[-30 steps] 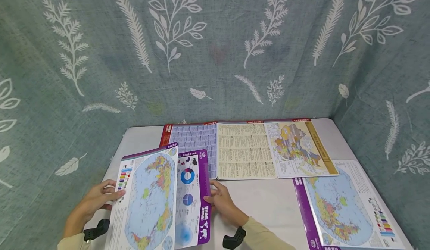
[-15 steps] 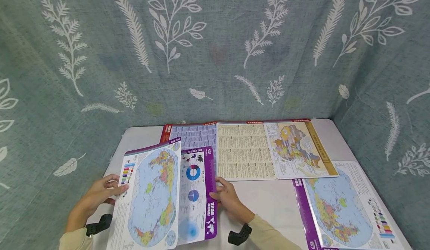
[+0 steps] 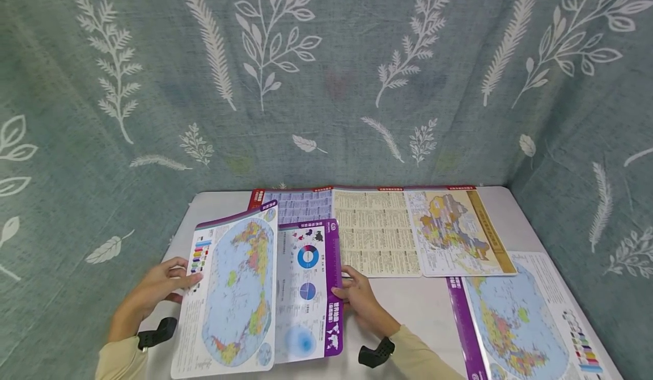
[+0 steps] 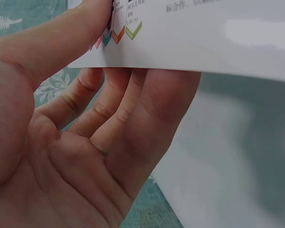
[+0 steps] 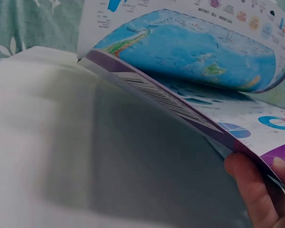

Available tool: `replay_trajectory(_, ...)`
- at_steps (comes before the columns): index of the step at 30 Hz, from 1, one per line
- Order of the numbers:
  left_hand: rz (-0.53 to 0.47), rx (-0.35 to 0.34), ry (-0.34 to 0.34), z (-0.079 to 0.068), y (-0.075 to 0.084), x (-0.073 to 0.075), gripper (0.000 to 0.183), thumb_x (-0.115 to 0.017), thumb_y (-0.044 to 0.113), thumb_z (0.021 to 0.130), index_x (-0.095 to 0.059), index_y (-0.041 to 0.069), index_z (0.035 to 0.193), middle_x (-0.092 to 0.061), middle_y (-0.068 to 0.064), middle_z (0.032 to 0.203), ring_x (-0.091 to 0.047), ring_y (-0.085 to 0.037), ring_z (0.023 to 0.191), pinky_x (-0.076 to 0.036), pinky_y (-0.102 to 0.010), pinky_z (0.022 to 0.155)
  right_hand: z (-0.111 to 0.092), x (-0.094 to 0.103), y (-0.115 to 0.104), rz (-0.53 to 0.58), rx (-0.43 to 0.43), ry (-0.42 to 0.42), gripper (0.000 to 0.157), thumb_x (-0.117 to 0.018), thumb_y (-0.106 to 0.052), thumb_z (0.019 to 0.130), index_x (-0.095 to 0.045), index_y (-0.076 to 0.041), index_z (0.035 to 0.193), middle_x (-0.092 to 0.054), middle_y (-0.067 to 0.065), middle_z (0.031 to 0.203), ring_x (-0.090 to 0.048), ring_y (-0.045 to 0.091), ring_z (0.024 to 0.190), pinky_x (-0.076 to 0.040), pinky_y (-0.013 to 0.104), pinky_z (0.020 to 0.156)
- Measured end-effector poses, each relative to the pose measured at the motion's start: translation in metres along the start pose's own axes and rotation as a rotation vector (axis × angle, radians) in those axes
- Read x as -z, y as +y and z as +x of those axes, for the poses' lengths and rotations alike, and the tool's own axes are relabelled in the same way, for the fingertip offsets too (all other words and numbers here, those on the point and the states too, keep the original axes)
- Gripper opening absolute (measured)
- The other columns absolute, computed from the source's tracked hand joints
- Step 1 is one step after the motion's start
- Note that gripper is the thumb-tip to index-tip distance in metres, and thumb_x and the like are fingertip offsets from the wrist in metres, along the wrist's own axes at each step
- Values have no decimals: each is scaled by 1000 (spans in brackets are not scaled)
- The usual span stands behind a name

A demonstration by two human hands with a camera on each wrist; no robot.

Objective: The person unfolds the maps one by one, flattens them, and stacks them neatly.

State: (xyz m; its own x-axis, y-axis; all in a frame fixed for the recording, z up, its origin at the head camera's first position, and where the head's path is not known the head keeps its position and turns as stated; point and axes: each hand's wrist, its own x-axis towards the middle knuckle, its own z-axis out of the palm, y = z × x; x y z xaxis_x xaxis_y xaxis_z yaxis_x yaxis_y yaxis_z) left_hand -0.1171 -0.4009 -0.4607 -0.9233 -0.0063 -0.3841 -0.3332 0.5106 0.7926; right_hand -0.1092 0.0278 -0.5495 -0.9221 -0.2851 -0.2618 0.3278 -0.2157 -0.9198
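A folding world map (image 3: 237, 295) with a purple border is held between both hands. Its left panel, a blue world map, stands raised over the right panel (image 3: 306, 289), which carries round charts and a purple edge strip. My left hand (image 3: 158, 286) pinches the left edge, thumb on top and fingers beneath, as the left wrist view also shows. On the other side my right hand (image 3: 363, 300) grips the purple edge, its thumb over the face. In the right wrist view the map (image 5: 180, 52) curves open above the white tabletop, with the right fingers (image 5: 251, 190) at its lower corner.
Behind lies an unfolded map sheet (image 3: 372, 232) with a red top border, partly covered by the held map. A second purple-edged world map (image 3: 515, 323) rests at the right, tucked under that sheet's corner. A leaf-patterned green curtain (image 3: 326, 85) surrounds the white table (image 3: 398, 300).
Both hands have shifted to the right and slightly away with the held map. Its two panels have spread a little wider. The other maps stay in place on the table.
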Motion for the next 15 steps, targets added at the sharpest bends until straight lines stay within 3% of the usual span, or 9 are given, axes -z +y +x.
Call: replay_trajectory(15,-61,-45,-37,12,9,-5,53,-73,27,84,-44,-2,116,-64,-14,93,-66,-29,75,-56,-42,63,0,25,-12,8,-8,47,48,-59,6,84,-47,-2,130,-66,20,110,-69,28,80,-54,29,59)
